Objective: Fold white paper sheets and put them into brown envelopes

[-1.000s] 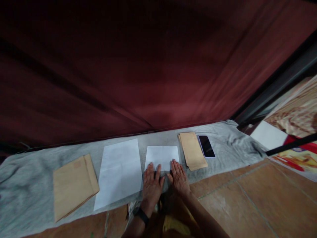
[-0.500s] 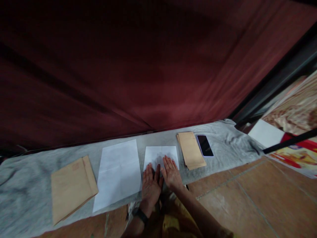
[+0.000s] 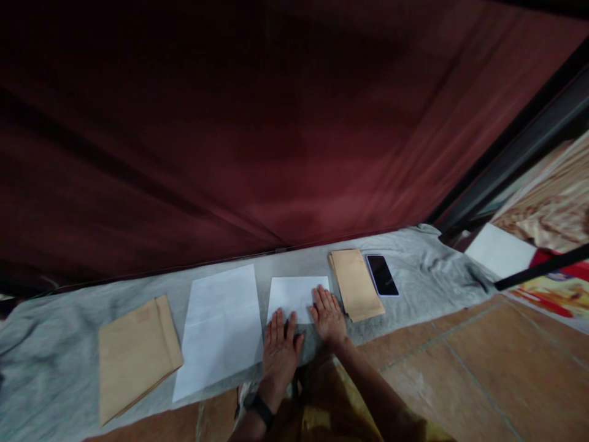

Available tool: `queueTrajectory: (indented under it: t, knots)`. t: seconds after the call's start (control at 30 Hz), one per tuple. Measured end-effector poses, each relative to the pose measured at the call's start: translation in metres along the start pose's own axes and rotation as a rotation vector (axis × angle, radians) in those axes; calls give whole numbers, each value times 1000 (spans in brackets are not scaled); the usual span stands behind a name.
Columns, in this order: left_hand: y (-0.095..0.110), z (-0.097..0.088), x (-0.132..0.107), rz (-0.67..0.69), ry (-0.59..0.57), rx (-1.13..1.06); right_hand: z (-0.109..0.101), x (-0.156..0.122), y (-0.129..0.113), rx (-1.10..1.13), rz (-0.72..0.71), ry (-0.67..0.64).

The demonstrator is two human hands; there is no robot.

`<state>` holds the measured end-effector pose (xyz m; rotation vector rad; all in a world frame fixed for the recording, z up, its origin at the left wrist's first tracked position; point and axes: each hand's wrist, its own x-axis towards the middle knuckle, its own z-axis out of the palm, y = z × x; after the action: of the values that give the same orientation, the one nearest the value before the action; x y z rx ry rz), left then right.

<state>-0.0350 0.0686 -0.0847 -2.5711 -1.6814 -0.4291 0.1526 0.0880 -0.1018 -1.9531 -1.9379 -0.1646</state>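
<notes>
A smaller white sheet of paper [image 3: 294, 294], apparently folded, lies flat on the grey cloth in front of me. My left hand [image 3: 280, 348] rests with spread fingers at its near left corner, fingertips on the near edge. On its right side lies my right hand [image 3: 327, 314], fingers stretched out over the paper's edge. Neither hand grips anything. To the left is a larger white sheet [image 3: 223, 328] with faint creases. Close to the right hand lies a small stack of brown envelopes [image 3: 358, 283].
Larger brown envelopes [image 3: 135, 356] lie at the left, next to the big sheet. A phone [image 3: 383, 275] is right of the small envelopes. Grey cloth [image 3: 427, 270] covers the narrow surface, with a dark red curtain [image 3: 294, 153] behind it and tiled floor [image 3: 519, 362] at the right.
My hands have moved apart: the right one slid to the right along the paper, while the left stayed near the left corner. The view shifted slightly.
</notes>
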Motion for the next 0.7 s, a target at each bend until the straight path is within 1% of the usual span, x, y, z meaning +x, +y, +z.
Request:
queueTrajectory:
  t: [0.1,0.2,0.3,0.4,0.47,0.53,0.7]
  knots:
    - [4,-1,17,9,2,-15,2,-2,1,-3,3,24]
    - [15,2,49,73,-14,-65,2,-1,-1,8,11,19]
    - [23,12,82,129,-36,-98,1,0,-1,10,4,14]
    - [18,25,101,96,-53,-75,0,0,-2,2,7,31]
    - [10,32,104,74,-47,-53,0,0,-2,1,7,48]
    - [-1,34,101,69,-23,-37,1,0,-2,3,6,63]
    - [-25,29,88,7,42,-22,2,-1,-2,11,10,63]
